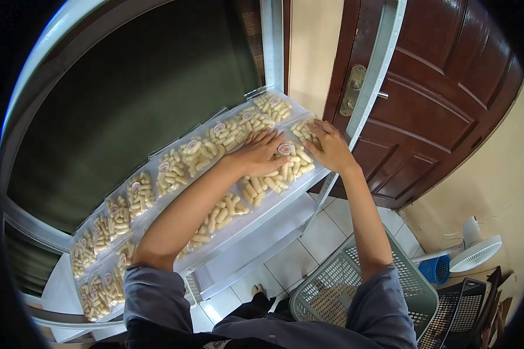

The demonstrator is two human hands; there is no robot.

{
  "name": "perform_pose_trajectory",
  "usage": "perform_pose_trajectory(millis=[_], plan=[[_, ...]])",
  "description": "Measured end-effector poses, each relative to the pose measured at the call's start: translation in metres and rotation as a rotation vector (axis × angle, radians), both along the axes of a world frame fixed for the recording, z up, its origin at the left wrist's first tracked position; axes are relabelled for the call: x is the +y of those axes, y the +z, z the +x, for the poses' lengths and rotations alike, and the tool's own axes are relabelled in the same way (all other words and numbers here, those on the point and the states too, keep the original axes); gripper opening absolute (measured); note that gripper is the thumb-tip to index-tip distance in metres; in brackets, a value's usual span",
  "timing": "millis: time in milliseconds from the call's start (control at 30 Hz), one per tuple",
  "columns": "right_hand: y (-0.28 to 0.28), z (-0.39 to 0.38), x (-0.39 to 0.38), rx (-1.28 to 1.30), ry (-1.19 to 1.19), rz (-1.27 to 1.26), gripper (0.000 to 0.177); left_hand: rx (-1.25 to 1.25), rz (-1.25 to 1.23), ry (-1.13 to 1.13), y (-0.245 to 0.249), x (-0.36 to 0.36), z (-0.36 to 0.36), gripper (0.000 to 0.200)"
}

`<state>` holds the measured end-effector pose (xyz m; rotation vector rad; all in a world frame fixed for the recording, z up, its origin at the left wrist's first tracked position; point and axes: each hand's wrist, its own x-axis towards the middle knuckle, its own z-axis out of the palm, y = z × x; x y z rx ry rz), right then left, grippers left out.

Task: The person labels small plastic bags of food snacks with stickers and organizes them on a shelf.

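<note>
Clear plastic bags of pale, finger-shaped snack sticks lie in two rows on a white shelf. My left hand (261, 152) rests palm down, fingers stretched out, on a bag in the front row. Beside its fingertips shows that bag's round label (285, 149). At the row's right end, my right hand (330, 144) touches another snack bag (301, 131), its fingers slightly bent and its thumb apart. Part of each bag is hidden under my hands. Behind them lie a labelled bag (273, 107) and several others along the back edge.
The shelf (233, 232) has a metal upright (371, 87) close to my right arm. Below stands a grey perforated basket (326, 296). A brown door (442, 104) is at the right, with a white fan (476, 253) and a blue basket (434, 269) on the floor.
</note>
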<state>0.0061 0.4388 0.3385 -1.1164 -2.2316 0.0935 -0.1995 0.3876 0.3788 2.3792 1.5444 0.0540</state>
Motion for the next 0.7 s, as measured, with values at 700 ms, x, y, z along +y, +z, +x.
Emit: perform_pose_trajectory(millis=[700], plan=[[0.009,-0.106,0.056,-0.22,0.15,-0.062,0.043,0.093,0.075,0.291,0.038,-0.092,-0.107,0.068]])
